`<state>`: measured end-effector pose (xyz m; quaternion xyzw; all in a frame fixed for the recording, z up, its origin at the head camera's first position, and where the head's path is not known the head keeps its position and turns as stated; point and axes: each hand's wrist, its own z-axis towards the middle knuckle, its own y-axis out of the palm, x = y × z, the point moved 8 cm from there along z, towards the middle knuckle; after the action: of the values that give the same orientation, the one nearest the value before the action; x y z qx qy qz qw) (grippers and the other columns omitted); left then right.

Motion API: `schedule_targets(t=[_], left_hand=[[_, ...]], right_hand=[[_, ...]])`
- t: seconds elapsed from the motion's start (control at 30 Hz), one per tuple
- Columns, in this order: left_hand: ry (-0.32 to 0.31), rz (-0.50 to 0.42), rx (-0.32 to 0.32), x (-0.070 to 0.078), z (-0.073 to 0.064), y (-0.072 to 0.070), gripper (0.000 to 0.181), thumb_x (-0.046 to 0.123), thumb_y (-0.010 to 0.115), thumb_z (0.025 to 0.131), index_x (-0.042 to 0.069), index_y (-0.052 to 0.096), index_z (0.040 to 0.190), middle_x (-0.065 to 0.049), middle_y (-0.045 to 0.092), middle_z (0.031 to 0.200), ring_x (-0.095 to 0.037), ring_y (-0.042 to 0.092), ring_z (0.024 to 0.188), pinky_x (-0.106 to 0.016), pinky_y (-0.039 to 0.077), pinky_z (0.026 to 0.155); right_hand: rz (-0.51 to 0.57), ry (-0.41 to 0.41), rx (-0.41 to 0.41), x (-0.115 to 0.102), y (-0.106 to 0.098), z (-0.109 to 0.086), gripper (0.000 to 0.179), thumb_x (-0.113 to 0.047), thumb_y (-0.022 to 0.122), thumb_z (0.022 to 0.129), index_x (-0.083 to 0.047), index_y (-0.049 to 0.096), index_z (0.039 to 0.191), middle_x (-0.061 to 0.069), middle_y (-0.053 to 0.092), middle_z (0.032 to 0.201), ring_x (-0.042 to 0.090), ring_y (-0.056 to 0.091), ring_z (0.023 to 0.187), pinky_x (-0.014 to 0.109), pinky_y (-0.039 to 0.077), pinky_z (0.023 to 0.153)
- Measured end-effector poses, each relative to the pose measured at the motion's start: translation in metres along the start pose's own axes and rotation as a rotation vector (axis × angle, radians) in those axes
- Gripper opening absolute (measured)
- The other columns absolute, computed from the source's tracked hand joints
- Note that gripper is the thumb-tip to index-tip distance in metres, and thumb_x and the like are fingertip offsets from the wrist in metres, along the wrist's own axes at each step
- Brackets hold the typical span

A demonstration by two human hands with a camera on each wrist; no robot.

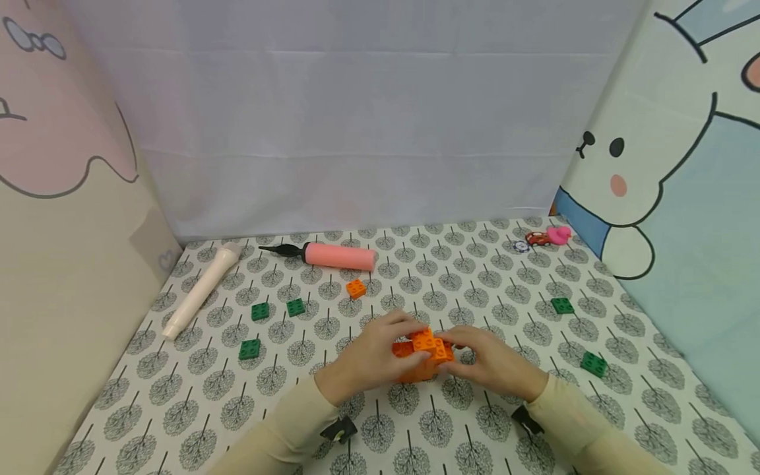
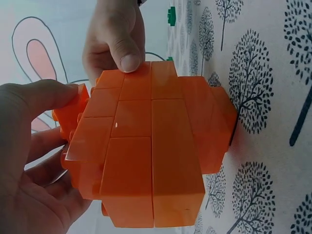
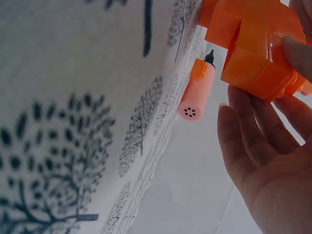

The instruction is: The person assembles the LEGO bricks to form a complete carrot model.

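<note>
An orange toy-brick build [image 1: 417, 373], stepped and several layers high, stands on the patterned cloth between the hands. On its left, my left hand [image 1: 380, 351] pinches an orange brick [image 2: 74, 111] at the top of the build, thumb on the near side. Whether this brick is fully seated cannot be told. From the right, my right hand [image 1: 493, 361] holds the end of the build, its thumb [image 2: 130, 61] pressing an upper brick in the left wrist view. In the right wrist view, fingers [image 3: 253, 124] of that hand lie against the build's far side.
A loose orange brick [image 1: 355, 288] lies behind the build, near a pink hand pump [image 1: 340, 256]. Green bricks [image 1: 250, 349] are scattered left and right. A pale tube [image 1: 202, 290] lies far left; a pink duck [image 1: 559, 235], red toy car [image 1: 537, 239] and chip [image 1: 520, 246] sit back right.
</note>
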<state>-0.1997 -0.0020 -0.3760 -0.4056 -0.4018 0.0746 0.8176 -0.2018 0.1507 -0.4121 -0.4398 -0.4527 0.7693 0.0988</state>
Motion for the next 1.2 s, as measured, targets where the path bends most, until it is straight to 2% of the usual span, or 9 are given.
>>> schedule_targets(t=[0.17,0.37,0.5,0.67,0.87,1.2], left_hand=[[-0.016,0.01,-0.013,-0.001,-0.001,0.002,0.041,0.025,0.076,0.089,0.006,0.068,0.125,-0.002,0.065,0.117,-0.009,0.059,0.099,-0.017,0.053,0.082],[-0.088,0.035,-0.05,-0.005,-0.002,0.006,0.043,0.031,0.074,0.09,0.011,0.068,0.127,0.0,0.063,0.121,-0.008,0.058,0.1,-0.014,0.051,0.08],[-0.119,0.038,-0.059,-0.006,-0.002,0.007,0.043,0.033,0.074,0.09,0.013,0.068,0.128,0.001,0.063,0.121,-0.008,0.059,0.101,-0.015,0.051,0.082],[-0.114,0.046,-0.059,-0.004,-0.001,0.009,0.043,0.033,0.073,0.09,0.012,0.068,0.127,0.001,0.064,0.12,-0.008,0.059,0.101,-0.017,0.052,0.084],[-0.115,0.083,-0.077,-0.003,0.001,0.011,0.043,0.033,0.073,0.09,0.012,0.068,0.128,0.002,0.064,0.118,-0.008,0.058,0.099,-0.02,0.052,0.085],[-0.064,0.115,-0.069,0.001,0.0,0.007,0.045,0.031,0.074,0.09,0.01,0.067,0.128,0.0,0.065,0.12,-0.01,0.06,0.102,-0.017,0.052,0.086]], right_hand=[[-0.003,-0.014,0.01,0.0,0.0,0.001,0.049,-0.037,0.072,0.091,-0.016,0.062,0.134,-0.009,0.068,0.121,0.007,0.062,0.1,0.036,0.056,0.088],[0.005,-0.007,0.005,0.001,0.002,0.001,0.05,-0.037,0.071,0.092,-0.014,0.061,0.135,-0.005,0.068,0.121,0.008,0.062,0.099,0.037,0.056,0.086],[0.007,-0.002,0.01,0.002,0.002,0.0,0.05,-0.037,0.071,0.092,-0.016,0.062,0.135,-0.006,0.067,0.122,0.008,0.062,0.1,0.037,0.056,0.087],[0.011,-0.003,0.018,0.003,0.002,-0.001,0.05,-0.038,0.073,0.09,-0.019,0.062,0.135,-0.009,0.066,0.124,0.008,0.063,0.105,0.038,0.055,0.091],[0.013,-0.015,0.015,0.001,0.001,-0.001,0.05,-0.035,0.074,0.09,-0.018,0.062,0.135,-0.008,0.066,0.126,0.012,0.061,0.114,0.042,0.052,0.099],[-0.015,-0.028,0.006,-0.002,0.0,0.001,0.051,-0.036,0.072,0.091,-0.014,0.062,0.135,-0.005,0.066,0.123,0.012,0.062,0.109,0.04,0.054,0.095]])
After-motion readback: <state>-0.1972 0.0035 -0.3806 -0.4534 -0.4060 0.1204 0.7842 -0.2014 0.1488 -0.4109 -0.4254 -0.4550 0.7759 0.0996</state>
